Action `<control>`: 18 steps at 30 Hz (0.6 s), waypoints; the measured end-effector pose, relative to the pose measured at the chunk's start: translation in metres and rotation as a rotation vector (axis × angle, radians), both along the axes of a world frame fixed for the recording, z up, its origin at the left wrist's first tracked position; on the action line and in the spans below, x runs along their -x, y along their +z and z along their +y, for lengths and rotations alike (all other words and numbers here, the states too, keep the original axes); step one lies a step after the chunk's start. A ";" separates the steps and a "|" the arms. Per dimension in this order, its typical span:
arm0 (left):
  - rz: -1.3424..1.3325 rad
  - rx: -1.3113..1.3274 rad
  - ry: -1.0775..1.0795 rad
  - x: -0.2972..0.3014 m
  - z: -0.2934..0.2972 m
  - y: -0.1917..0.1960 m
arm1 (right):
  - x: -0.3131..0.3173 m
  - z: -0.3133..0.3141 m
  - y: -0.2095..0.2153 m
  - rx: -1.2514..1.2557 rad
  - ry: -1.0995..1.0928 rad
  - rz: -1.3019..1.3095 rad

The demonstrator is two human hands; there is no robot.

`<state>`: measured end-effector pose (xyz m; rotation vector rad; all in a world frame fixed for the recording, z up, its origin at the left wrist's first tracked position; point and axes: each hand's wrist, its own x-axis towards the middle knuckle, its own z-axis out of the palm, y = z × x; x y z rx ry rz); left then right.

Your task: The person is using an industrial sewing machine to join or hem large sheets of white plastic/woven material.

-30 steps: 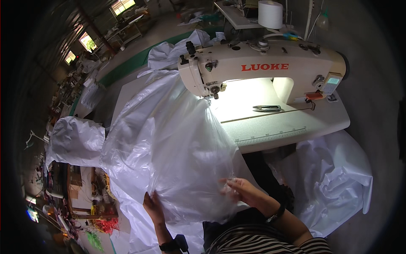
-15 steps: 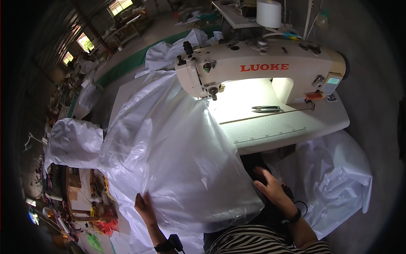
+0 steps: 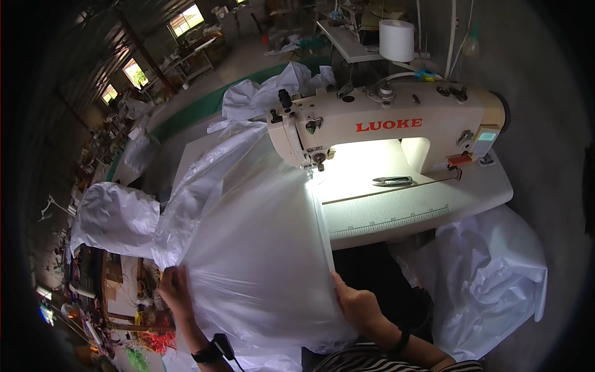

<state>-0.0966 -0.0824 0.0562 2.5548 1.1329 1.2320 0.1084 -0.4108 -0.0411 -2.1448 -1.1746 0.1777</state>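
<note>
A large white plastic sheet [image 3: 254, 248] drapes from the sewing machine [image 3: 384, 118] down toward my lap. Its right edge runs straight from the needle area to my right hand [image 3: 359, 307], which pinches that edge below the table front. At the sheet's left side my left hand [image 3: 175, 288] grips a gathered part, and creases fan out from it. Between both hands the sheet is pulled taut. The needle area sits under the lit machine head and is too small to make out.
Thread snips [image 3: 393, 181] lie on the machine bed beside a printed ruler scale [image 3: 396, 221]. More white sheeting [image 3: 493, 273] hangs at the right, and another bundle [image 3: 114, 217] lies at the left. A white thread cone [image 3: 396, 40] stands behind the machine.
My left hand has moved left and slightly up, spreading the sheet. My right hand has come left and down onto the sheet's right edge and closed on it.
</note>
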 end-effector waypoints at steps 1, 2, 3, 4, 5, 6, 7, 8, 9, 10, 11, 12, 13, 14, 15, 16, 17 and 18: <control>0.004 0.008 -0.008 -0.006 0.009 0.002 | 0.001 0.005 0.000 0.041 0.008 0.051; 0.010 0.022 0.017 -0.013 0.016 0.001 | 0.000 0.009 0.001 0.029 0.003 0.055; 0.006 0.016 -0.015 -0.020 0.022 -0.001 | -0.003 0.013 0.000 0.055 -0.012 0.029; -0.015 0.005 -0.034 -0.027 0.029 -0.003 | -0.007 0.016 0.000 0.093 -0.030 -0.006; -0.037 -0.005 -0.053 -0.035 0.035 -0.006 | -0.012 0.020 0.000 0.079 -0.027 -0.002; -0.009 0.014 -0.052 -0.042 0.042 -0.007 | -0.018 0.024 0.001 0.078 -0.020 -0.008; -0.003 0.016 -0.058 -0.051 0.048 -0.008 | -0.024 0.029 0.001 0.064 -0.020 -0.046; 0.018 -0.038 -0.072 -0.059 0.054 -0.008 | -0.029 0.035 0.002 0.102 -0.029 -0.080; 0.014 -0.106 -0.100 -0.067 0.060 -0.008 | -0.034 0.042 0.003 0.104 -0.030 -0.085; 0.030 -0.113 -0.116 -0.076 0.068 -0.006 | -0.038 0.049 0.004 0.145 -0.022 -0.146; 0.051 -0.096 -0.103 -0.084 0.075 -0.004 | -0.041 0.056 0.005 0.176 -0.020 -0.225; 0.087 -0.176 -0.111 -0.093 0.084 -0.002 | -0.044 0.065 0.005 0.218 -0.027 -0.250; 0.101 -0.280 -0.141 -0.101 0.093 -0.002 | -0.046 0.073 0.006 0.202 -0.032 -0.249; 0.151 -0.276 -0.120 -0.110 0.105 -0.001 | -0.050 0.080 0.007 0.264 -0.037 -0.263; 0.160 -0.264 -0.109 -0.118 0.117 -0.004 | -0.054 0.088 0.009 0.314 -0.044 -0.297; 0.175 -0.308 -0.122 -0.125 0.130 -0.009 | -0.058 0.094 0.010 0.366 -0.038 -0.265; 0.148 -0.385 -0.147 -0.132 0.143 -0.017 | -0.063 0.099 0.011 0.367 -0.041 -0.272; 0.157 -0.367 -0.142 -0.139 0.155 -0.029 | -0.068 0.105 0.012 0.367 -0.049 -0.265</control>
